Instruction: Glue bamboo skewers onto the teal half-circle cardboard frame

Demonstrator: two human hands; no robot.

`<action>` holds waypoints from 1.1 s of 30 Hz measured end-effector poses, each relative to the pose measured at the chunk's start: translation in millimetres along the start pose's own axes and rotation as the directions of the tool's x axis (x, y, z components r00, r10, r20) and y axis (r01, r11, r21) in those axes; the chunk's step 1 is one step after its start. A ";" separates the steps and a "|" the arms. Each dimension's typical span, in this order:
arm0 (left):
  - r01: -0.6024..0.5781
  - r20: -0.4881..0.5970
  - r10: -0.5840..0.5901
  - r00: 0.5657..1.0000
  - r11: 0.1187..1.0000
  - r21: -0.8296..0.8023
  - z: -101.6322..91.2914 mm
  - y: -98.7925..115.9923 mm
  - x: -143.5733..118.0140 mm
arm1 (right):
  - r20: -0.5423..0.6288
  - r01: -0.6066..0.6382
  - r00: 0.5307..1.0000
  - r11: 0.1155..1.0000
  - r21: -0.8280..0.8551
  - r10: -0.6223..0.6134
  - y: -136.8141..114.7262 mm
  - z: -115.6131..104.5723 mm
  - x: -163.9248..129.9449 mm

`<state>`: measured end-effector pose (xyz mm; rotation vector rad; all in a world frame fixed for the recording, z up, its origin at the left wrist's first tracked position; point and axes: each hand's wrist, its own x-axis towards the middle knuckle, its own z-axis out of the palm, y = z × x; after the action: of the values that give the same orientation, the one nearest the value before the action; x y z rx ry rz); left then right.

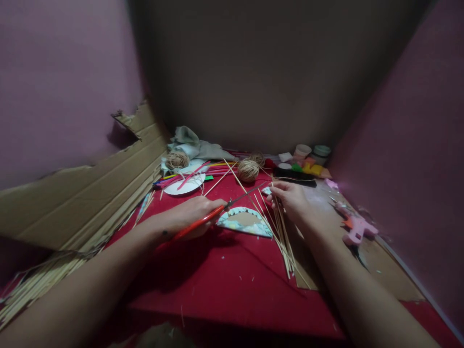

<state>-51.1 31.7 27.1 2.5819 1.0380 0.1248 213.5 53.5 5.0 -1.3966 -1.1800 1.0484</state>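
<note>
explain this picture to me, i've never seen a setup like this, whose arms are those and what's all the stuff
There is no machine here: these are a person's bare arms, seen by a camera worn on their head, looking forward and down. The left hand holds orange-handled scissors; the right hand seems to pinch a small patterned piece. On the red surface lie a half-round patterned piece, thin sticks and twine balls. A pink glue gun lies on the right.

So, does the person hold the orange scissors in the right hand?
No, the left hand holds the orange scissors, blades pointing toward the right hand.
</note>
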 end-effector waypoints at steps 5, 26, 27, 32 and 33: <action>0.055 -0.026 -0.054 0.998 0.998 0.041 4.2 0.8 -1.8 | -0.083 0.159 0.981 0.971 -0.176 -0.176 -15.4 3.5 -14.6; 0.011 -0.177 -0.033 0.984 0.992 -0.126 25.6 12.0 -12.2 | 0.261 0.452 0.882 0.863 -0.228 -0.393 -16.5 32.1 -61.9; 0.008 -0.176 -0.031 0.984 0.991 -0.130 25.4 12.3 -12.8 | 0.277 0.400 0.897 0.897 -0.186 -0.343 -19.3 31.1 -61.7; 0.053 -0.160 -0.053 0.986 0.999 -0.005 25.6 14.7 -13.1 | 0.344 0.137 0.929 0.990 0.016 -0.134 -22.1 27.9 -57.5; 0.077 -0.147 -0.069 0.987 0.996 0.049 25.4 15.9 -13.0 | 0.346 0.099 0.932 0.994 0.043 -0.108 -21.6 28.1 -56.8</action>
<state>-44.8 4.9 9.7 2.6112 1.2025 0.2724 174.5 2.3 23.5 -1.1429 -1.4737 1.2641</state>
